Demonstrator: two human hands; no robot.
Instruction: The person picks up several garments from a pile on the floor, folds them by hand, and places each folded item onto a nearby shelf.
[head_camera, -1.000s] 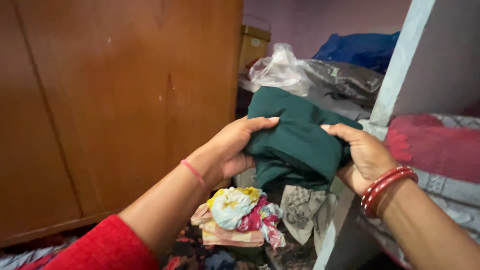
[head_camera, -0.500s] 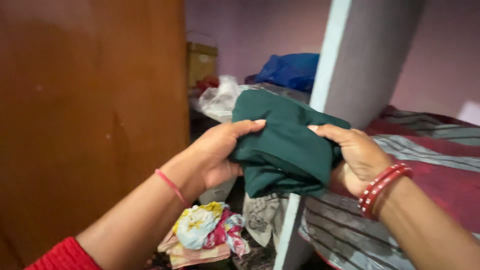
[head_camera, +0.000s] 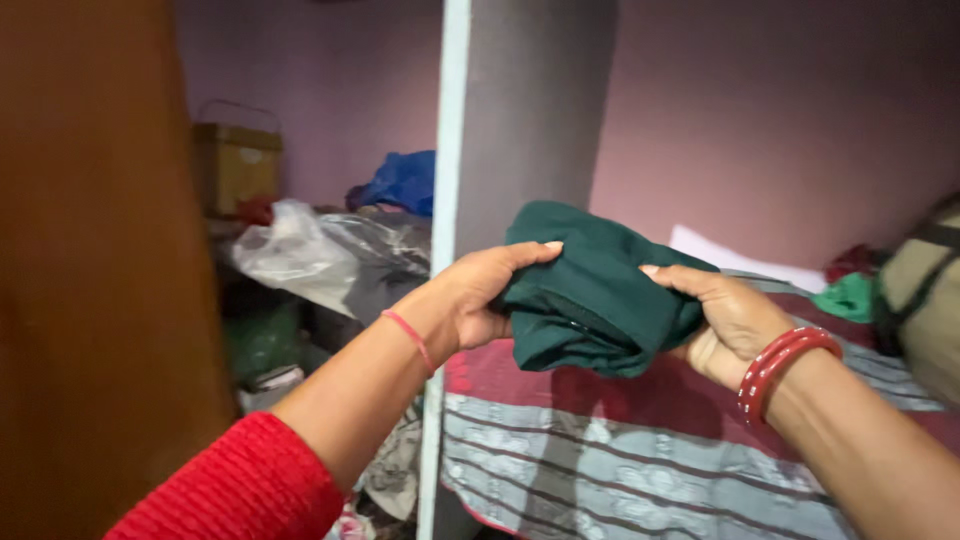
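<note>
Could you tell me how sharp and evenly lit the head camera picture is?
Head view: dim, soft indoor light with no glare; the green cloth and both hands, left and right, are fairly sharp; the brown door at the left edge is smeared with blur; a shadow falls on the striped blanket beneath the cloth.

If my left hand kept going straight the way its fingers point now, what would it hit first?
The left hand points rightward, its fingers already pressed into the folded green cloth. Pushed on through it, it would probably meet the right hand gripping the other side, though depth is hard to judge.
</note>
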